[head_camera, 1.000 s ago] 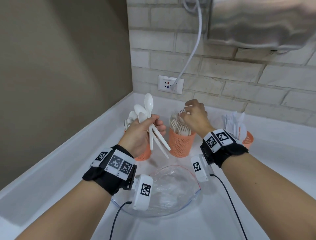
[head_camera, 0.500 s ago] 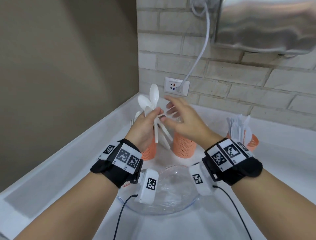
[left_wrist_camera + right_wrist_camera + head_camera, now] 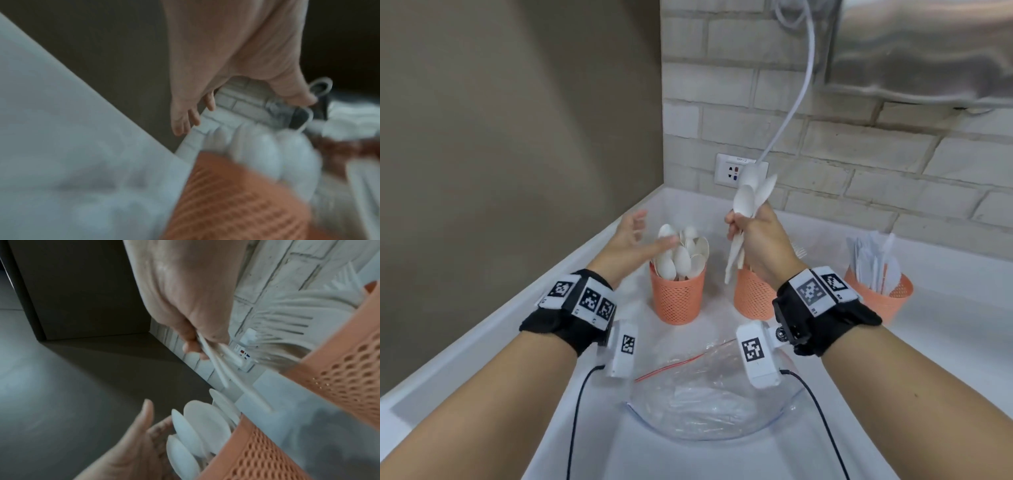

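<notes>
My right hand (image 3: 743, 224) grips a bunch of white plastic spoons (image 3: 750, 195) by their handles, bowls up, above the counter. In the right wrist view the handles (image 3: 226, 374) stick out below the curled fingers (image 3: 191, 344). My left hand (image 3: 649, 236) is open and holds nothing, its fingers spread beside the left orange mesh cup (image 3: 677, 298), which is full of white spoons (image 3: 681, 260). The left wrist view is blurred and shows straight fingers (image 3: 185, 120) above that cup (image 3: 236, 203).
A middle orange cup (image 3: 751, 296) with forks (image 3: 287, 313) stands behind my right wrist. A third orange cup (image 3: 890, 301) of white knives stands at the right. A clear bowl (image 3: 784, 416) holding a zip bag (image 3: 705, 387) sits near me. Behind are the brick wall, a socket (image 3: 732, 169) and a cable.
The bunch of spoons has passed from my left hand to my right, which has raised it. My left hand has let go, opened, and drawn back beside the spoon cup.
</notes>
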Action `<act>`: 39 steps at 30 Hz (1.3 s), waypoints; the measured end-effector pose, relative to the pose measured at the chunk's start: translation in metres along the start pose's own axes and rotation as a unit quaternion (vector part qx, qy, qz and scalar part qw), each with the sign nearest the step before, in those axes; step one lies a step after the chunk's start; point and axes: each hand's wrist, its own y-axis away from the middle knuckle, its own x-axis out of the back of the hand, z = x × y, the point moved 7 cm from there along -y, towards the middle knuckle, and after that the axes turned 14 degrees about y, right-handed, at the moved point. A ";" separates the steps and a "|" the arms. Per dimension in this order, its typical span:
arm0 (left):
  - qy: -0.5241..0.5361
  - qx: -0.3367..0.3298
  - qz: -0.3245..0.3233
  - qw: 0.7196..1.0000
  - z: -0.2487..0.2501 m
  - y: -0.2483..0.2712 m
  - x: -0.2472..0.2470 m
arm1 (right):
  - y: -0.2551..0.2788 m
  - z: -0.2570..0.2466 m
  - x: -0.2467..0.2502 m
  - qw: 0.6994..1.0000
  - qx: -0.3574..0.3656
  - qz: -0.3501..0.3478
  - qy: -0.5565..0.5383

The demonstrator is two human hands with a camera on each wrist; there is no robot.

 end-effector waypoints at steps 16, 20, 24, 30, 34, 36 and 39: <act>0.007 0.009 -0.037 0.999 -0.033 -0.013 -0.023 | -0.019 0.032 -0.046 0.998 0.029 0.046 0.033; 0.012 0.015 -0.042 0.999 -0.034 -0.010 -0.024 | -0.028 0.036 -0.036 0.987 0.004 0.155 -0.042; 0.010 0.018 -0.048 0.999 -0.034 -0.009 -0.024 | -0.026 0.044 -0.044 0.991 0.020 0.125 0.043; 0.014 0.025 -0.059 0.998 -0.034 -0.009 -0.026 | -0.020 0.034 -0.044 0.997 0.011 0.038 -0.069; 0.010 0.029 -0.065 0.997 -0.035 -0.010 -0.026 | -0.026 0.006 -0.035 0.992 0.089 0.041 0.079; 0.005 0.024 -0.068 0.997 -0.034 -0.010 -0.026 | -0.024 0.009 -0.047 0.967 0.122 -0.031 0.223; 0.007 0.019 -0.074 0.997 -0.033 -0.009 -0.026 | -0.018 0.031 -0.060 0.911 0.126 -0.106 0.379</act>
